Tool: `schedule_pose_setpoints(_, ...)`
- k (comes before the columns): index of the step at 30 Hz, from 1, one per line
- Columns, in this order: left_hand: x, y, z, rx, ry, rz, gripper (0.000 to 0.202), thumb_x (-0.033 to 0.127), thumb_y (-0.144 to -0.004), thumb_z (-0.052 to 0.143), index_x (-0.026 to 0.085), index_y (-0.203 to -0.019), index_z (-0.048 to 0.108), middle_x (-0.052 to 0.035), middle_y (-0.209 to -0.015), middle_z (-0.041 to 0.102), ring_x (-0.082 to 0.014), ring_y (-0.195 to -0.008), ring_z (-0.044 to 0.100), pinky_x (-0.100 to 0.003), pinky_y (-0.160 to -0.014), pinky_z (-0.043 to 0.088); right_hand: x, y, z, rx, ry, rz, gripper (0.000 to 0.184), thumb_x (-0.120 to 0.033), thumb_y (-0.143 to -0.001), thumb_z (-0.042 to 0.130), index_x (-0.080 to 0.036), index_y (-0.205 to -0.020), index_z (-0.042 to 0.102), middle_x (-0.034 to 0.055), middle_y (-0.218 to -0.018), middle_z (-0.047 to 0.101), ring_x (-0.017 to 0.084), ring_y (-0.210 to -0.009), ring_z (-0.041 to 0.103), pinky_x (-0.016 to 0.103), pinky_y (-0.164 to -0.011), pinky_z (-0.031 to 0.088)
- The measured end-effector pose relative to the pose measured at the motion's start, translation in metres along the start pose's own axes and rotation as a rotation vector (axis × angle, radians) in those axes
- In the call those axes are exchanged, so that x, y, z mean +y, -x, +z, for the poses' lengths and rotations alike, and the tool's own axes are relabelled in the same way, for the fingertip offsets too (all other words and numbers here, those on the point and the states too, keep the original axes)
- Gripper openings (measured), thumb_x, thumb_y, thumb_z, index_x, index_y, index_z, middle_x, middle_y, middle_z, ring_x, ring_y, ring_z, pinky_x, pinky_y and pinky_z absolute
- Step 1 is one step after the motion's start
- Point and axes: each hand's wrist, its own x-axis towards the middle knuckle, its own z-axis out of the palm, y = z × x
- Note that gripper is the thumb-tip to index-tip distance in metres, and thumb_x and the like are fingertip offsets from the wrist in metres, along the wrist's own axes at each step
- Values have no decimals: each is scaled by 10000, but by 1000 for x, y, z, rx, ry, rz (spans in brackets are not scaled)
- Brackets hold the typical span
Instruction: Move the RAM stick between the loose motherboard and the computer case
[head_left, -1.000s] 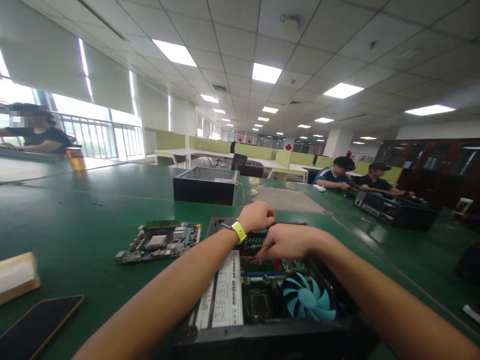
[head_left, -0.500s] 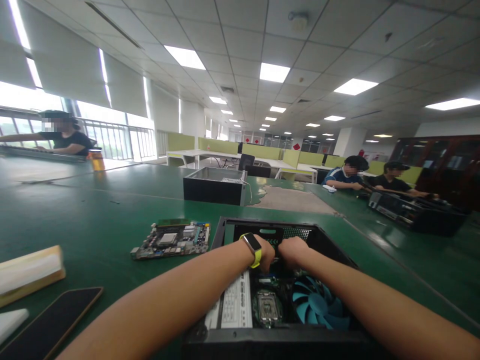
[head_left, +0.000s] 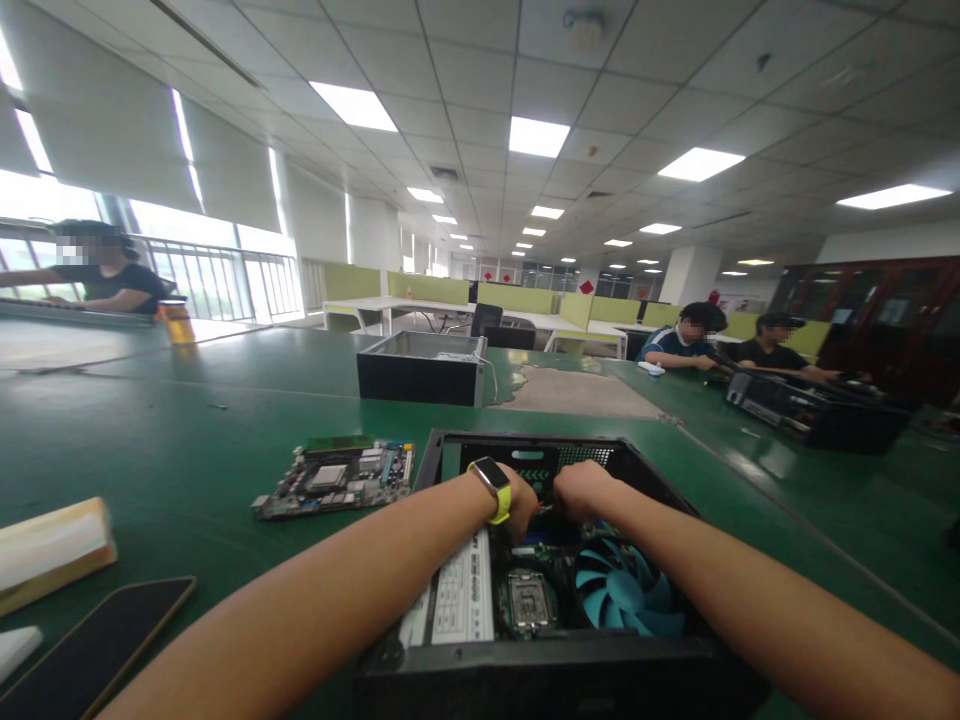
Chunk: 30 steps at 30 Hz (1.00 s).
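Observation:
An open black computer case [head_left: 450, 455] lies on the green table in front of me. Inside it are a white-labelled power supply [head_left: 459, 600], a bare CPU socket [head_left: 529, 600] and a blue fan [head_left: 619, 595]. Both my hands reach down into the far end of the case. My left hand [head_left: 523, 500], with a yellow-strapped watch on the wrist, and my right hand [head_left: 581, 487] sit side by side with the fingers curled downward. Their fingertips are hidden inside the case, so what they grip is unclear.
A loose motherboard [head_left: 337, 478] lies left of the case. A dark phone [head_left: 112, 635] and a wooden block [head_left: 52, 550] sit near left. Another open case [head_left: 420, 370] stands farther back. People work at the far left and far right, one beside a third case [head_left: 810, 415].
Both hands have dropped from above the case rim down into its far end. Since half a second ago they have hardly shifted.

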Motion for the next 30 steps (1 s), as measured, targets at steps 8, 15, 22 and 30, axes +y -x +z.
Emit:
schedule_pose_setpoints(8, 5, 7, -9, -201, -63, -41, 59, 206, -518, 698, 178, -505, 647, -11, -469, 603, -180, -562, 569, -289, -607, 476, -1, -5, 6, 15, -10, -4, 283, -270, -678, 596, -150, -909, 706, 157, -942, 681, 282, -893, 635, 332, -715, 487)
schedule_pose_setpoints(15, 7, 8, -10, -264, -38, -27, 120, 231, -521, 717, 148, -490, 637, -44, -519, 627, -196, -570, 574, -317, -618, 484, -1, -6, 9, 20, -18, -5, 298, -274, -668, 608, -143, -917, 703, 167, -941, 679, 300, -902, 631, 363, -724, 491)
schedule_pose_setpoints(22, -1, 0, -5, -322, -11, 3, 214, 340, -526, 726, 162, -479, 617, -19, -491, 600, -176, -553, 558, -297, -587, 477, -1, -7, 8, 7, -23, 22, 331, -300, -662, 624, -146, -944, 700, 175, -962, 673, 296, -911, 632, 354, -729, 494)
schedule_pose_setpoints(30, -7, -4, -2, -361, -9, 26, 184, 277, -476, 757, 162, -509, 618, -17, -549, 626, -184, -597, 576, -301, -606, 466, 2, -7, 9, -10, -35, 40, 373, -312, -611, 669, -155, -947, 700, 154, -972, 676, 295, -904, 633, 353, -722, 501)
